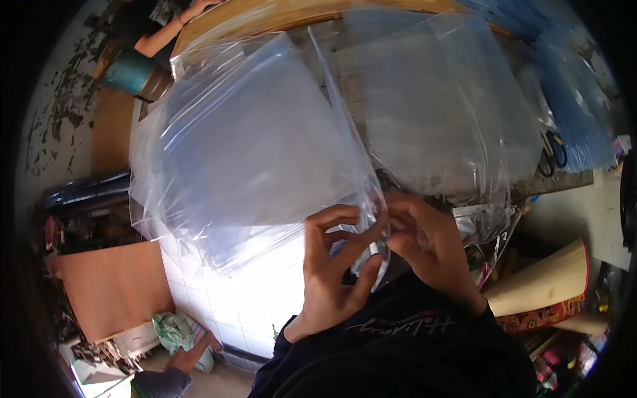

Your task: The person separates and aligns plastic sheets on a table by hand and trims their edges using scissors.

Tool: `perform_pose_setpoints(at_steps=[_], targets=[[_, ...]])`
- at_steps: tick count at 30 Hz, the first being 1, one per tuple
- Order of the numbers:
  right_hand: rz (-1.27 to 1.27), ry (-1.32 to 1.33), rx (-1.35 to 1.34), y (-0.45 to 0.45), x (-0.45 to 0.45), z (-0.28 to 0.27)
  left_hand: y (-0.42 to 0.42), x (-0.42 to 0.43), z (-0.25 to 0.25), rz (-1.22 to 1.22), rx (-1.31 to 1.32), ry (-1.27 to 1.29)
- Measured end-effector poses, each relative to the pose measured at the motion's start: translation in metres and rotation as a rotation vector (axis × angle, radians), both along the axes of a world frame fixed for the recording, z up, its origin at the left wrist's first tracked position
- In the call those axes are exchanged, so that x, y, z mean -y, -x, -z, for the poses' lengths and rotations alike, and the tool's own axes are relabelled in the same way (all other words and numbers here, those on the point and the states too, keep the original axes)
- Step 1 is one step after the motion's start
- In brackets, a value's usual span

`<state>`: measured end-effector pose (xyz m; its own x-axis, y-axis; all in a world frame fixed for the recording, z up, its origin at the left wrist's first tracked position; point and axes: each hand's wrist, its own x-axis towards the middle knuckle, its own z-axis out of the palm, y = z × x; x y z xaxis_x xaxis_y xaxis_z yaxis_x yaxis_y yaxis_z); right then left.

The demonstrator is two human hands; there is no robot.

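Observation:
Both hands meet at the near corner of a clear plastic sheet [343, 109], which stands up on edge between two stacks. My left hand [335, 265] has its fingers curled around the bunched corner. Between its thumb and fingers shows a small whitish piece; I cannot make out what it is. My right hand [428, 242] pinches the same plastic from the right, its fingertips partly hidden. Left of the hands lies a fanned stack of clear plastic sheets [252, 139]. On the right lies another stack of clear sheets [431, 106].
Black-handled scissors [552, 154] lie at the table's right, beside bluish plastic [570, 86]. Another person's arm [162, 40] rests at the far left edge. A second person's arm [189, 358] reaches near a green bag [174, 331] at lower left. A brown board [116, 288] stands there.

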<state>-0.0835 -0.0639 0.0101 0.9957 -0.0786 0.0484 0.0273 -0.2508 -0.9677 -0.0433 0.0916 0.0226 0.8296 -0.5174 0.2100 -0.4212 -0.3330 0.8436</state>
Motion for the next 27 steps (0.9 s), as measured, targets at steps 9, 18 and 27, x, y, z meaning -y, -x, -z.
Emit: perform_pose_setpoints(at_steps=[9,18,27], targets=[[0.066,-0.434,-0.172,-0.001,0.014,0.019,0.006,0.021,0.021,-0.075,-0.015,0.121],[0.120,-0.667,-0.372,-0.001,0.023,0.021,0.004,0.019,0.023,-0.070,-0.031,0.119],[0.107,-0.665,-0.316,0.004,0.026,0.034,0.004,0.020,0.019,-0.040,-0.027,0.088]])
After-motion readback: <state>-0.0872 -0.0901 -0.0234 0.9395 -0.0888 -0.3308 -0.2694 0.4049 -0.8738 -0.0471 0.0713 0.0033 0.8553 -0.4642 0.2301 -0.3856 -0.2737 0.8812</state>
